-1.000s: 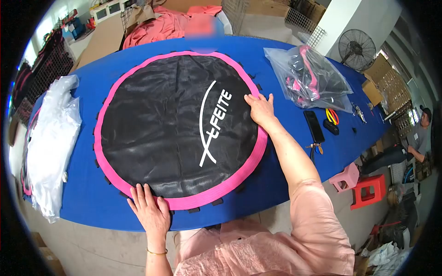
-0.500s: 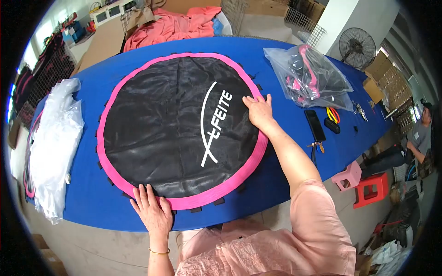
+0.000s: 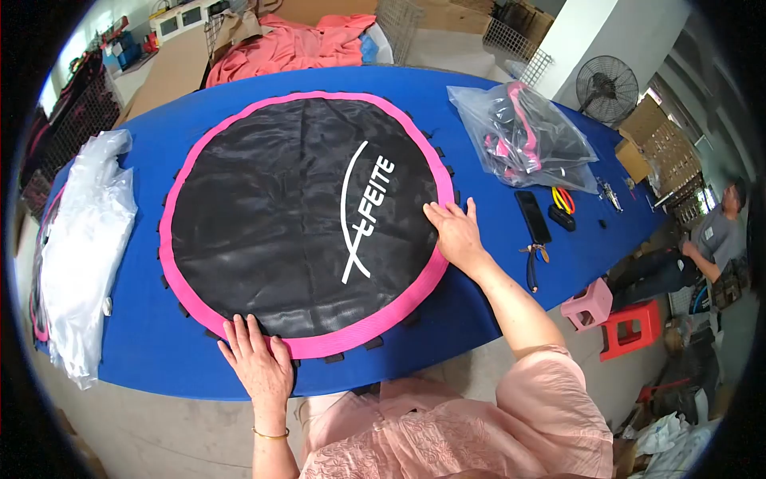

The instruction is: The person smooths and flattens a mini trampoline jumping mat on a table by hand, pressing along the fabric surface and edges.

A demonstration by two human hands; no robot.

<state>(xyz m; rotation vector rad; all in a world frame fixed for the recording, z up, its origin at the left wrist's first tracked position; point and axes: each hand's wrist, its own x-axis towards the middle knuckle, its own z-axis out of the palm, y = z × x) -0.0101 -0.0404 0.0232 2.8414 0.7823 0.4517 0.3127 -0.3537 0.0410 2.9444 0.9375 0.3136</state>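
Observation:
A round black trampoline mat (image 3: 271, 215) with a pink border, black tabs round its edge and white "FEITE" lettering lies flat in front of me. My left hand (image 3: 259, 359) rests on the near left part of the border, its fingers stretched out and lying on the mat. On the right side, my right hand (image 3: 459, 235) lies over the pink border with fingers spread, the tips reaching the black fabric. Neither hand grips anything. The blue table (image 3: 175, 371) carries the mat.
Clear plastic sheeting (image 3: 84, 255) lies at the left. A clear bag (image 3: 523, 136) of black and pink pieces sits at the far right, near a phone (image 3: 532, 215), pliers (image 3: 533, 267) and yellow-red loops (image 3: 563, 199). Beyond stand a fan (image 3: 606, 88), stools (image 3: 630, 329) and a seated person (image 3: 714, 239).
My right hand has moved along the mat's right border towards me. My left hand stays on the near left border. The whole view has shifted slightly.

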